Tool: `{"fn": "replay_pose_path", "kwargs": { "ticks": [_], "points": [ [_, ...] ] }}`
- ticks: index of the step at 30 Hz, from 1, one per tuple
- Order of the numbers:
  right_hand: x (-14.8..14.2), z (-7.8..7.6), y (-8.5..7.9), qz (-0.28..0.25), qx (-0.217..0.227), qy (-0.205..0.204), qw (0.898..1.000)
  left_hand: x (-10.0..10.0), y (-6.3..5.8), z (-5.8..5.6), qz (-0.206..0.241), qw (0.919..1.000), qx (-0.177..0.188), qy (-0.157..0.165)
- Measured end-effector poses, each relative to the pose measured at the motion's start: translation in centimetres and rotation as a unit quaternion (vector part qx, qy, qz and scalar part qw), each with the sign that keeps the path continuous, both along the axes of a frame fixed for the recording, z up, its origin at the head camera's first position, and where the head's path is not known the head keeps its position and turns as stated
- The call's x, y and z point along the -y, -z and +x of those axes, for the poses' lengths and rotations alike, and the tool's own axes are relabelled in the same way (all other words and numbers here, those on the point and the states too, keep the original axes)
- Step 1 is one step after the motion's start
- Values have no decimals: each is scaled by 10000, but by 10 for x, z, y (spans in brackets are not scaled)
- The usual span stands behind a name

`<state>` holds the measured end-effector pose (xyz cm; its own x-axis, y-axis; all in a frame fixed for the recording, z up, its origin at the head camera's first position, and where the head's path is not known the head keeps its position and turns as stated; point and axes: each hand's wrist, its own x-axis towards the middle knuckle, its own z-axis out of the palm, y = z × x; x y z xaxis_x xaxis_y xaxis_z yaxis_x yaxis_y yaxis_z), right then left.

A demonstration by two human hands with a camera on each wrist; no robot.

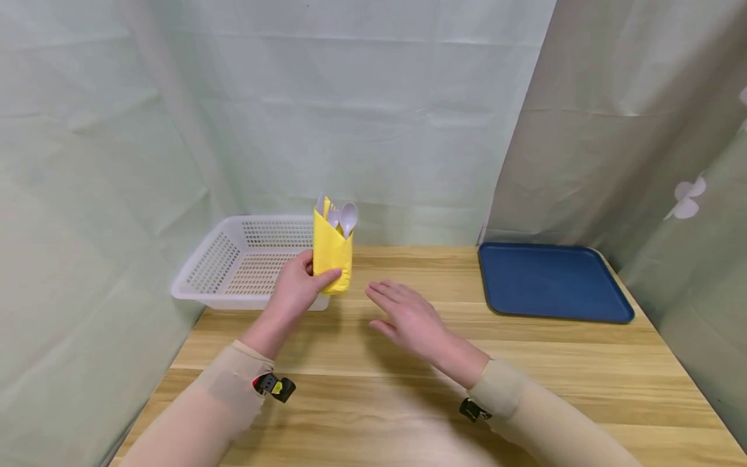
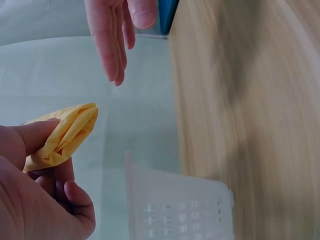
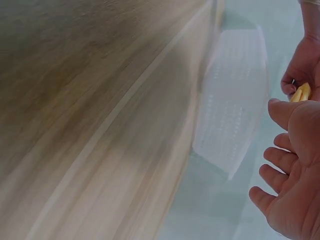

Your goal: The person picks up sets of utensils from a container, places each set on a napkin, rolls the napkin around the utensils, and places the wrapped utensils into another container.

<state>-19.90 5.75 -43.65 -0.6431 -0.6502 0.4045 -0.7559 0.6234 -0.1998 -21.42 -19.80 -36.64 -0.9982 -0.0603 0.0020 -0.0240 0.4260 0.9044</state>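
Observation:
My left hand (image 1: 297, 283) grips a folded yellow napkin pouch (image 1: 331, 256) near its lower end, thumb across the front. Out of the pouch's top stick pale lilac plastic cutlery: a spoon (image 1: 348, 217) on the right, a fork (image 1: 333, 215) in the middle, and a third piece whose kind is partly hidden. The left wrist view shows the pouch's folded bottom (image 2: 70, 132) between thumb and fingers. To the right of the pouch and apart from it, my right hand (image 1: 408, 318) hovers above the table with fingers extended, holding nothing.
A white perforated plastic basket (image 1: 198, 275) stands at the back left, partly behind my left hand and the pouch. At the back right a dark blue tray (image 1: 554, 282) lies on the wooden table (image 1: 373, 402). Pale curtains (image 1: 373, 130) hang behind and at both sides.

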Motion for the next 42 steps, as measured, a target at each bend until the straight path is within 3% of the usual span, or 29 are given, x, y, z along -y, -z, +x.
{"fn": "replay_pose_path", "kwargs": {
  "ticks": [6, 16, 42],
  "points": [
    [10, -2, 0, 218, 14, -133, 9997, 7, -5, -6, 168, 9998, 41, -73],
    [30, -8, -1, 538, -19, -284, 9981, 24, -8, -14, 43, 9996, 161, -216],
    [56, -13, -1, 818, 8, -274, 9963, 47, 0, -22, -223, 9983, 468, -269]
  ]
}}
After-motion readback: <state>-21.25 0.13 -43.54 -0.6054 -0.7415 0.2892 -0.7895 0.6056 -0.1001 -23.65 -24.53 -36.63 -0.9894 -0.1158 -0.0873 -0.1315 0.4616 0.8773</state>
